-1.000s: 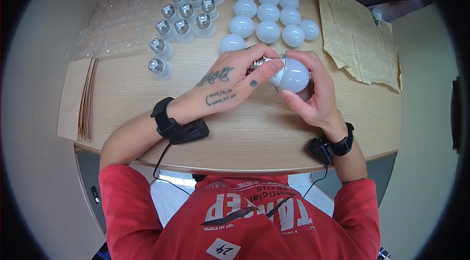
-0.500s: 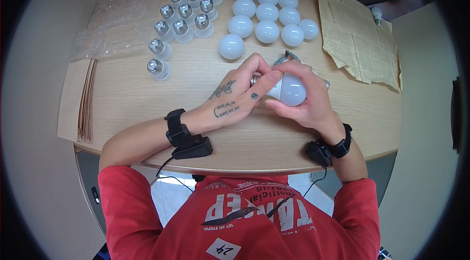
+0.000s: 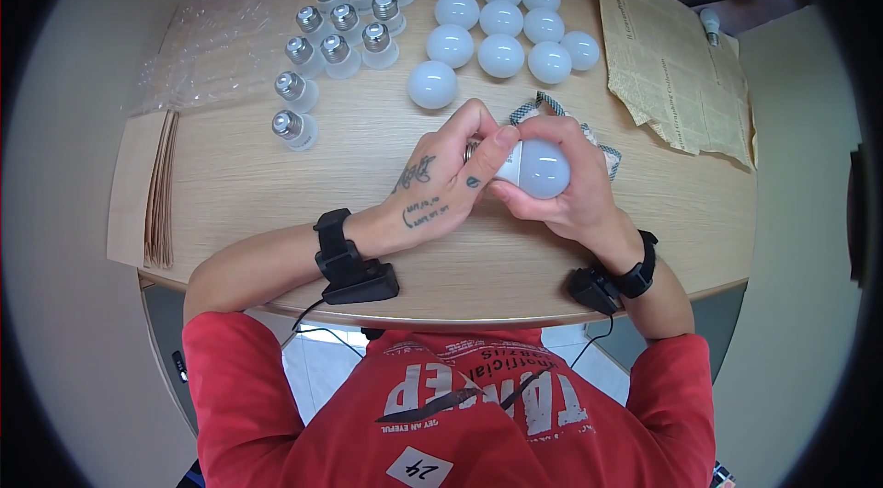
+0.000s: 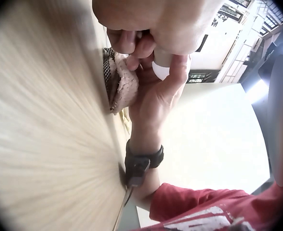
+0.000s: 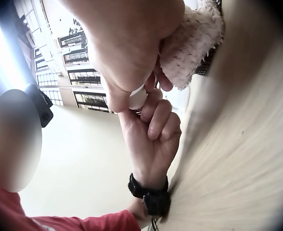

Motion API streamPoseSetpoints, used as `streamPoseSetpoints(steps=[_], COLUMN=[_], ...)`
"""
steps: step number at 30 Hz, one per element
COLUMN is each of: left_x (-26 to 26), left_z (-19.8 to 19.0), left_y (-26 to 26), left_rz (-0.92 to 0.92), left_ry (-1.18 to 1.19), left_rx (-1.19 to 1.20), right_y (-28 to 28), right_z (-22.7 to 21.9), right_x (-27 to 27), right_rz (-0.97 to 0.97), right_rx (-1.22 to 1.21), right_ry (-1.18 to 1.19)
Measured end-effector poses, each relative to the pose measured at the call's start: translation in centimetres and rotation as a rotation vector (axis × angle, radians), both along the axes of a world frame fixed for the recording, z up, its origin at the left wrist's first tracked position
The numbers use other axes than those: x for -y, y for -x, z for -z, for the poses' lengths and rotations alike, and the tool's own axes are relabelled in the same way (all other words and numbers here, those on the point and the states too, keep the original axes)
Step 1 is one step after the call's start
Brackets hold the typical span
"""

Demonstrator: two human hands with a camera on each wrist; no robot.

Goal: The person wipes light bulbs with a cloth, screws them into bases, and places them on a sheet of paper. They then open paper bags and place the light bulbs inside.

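Note:
Both hands hold one white light bulb (image 3: 543, 170) above the table, lying sideways. My left hand (image 3: 441, 177) pinches its white collar and screw base, thumb on top, and hides most of the base. Around the globe curl the fingers and thumb of my right hand (image 3: 581, 183). A fluffy pinkish cloth (image 5: 192, 50) with checked edging hangs at the right hand's fingers; in the head view, the cloth (image 3: 602, 149) shows just behind that hand. The left wrist view shows the cloth (image 4: 124, 86) close to the tabletop.
Left of centre, several bulbs (image 3: 337, 54) stand with screw bases up. Rows of white globes (image 3: 501, 56) fill the back middle. Printed brown paper (image 3: 676, 83) lies at right with a small bulb (image 3: 710, 23). Bubble wrap (image 3: 225, 37) and paper bags (image 3: 140, 189) are at left.
Both hands have drawn the bulb back from the globe rows, toward the body and slightly left. More of the cloth now shows behind the right hand.

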State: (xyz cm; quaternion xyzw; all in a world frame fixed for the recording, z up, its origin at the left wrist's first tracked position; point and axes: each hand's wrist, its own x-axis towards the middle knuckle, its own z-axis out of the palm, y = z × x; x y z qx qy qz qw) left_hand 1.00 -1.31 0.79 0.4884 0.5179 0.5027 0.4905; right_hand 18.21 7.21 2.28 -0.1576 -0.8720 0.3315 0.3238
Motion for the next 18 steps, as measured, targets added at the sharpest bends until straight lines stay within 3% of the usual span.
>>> streamPoseSetpoints(steps=[12, 18], left_x=[0.3, 0.5], left_z=[-0.3, -1.1], left_y=[0.0, 0.0], left_rz=[0.066, 0.091], left_ry=[-0.063, 0.016], left_rx=[-0.023, 0.059], right_y=[0.1, 0.3], right_z=[1.1, 1.6], right_x=[0.1, 0.3], right_rz=[-0.055, -0.055], right_rx=[-0.135, -0.211], right_ry=[0.000, -0.058])
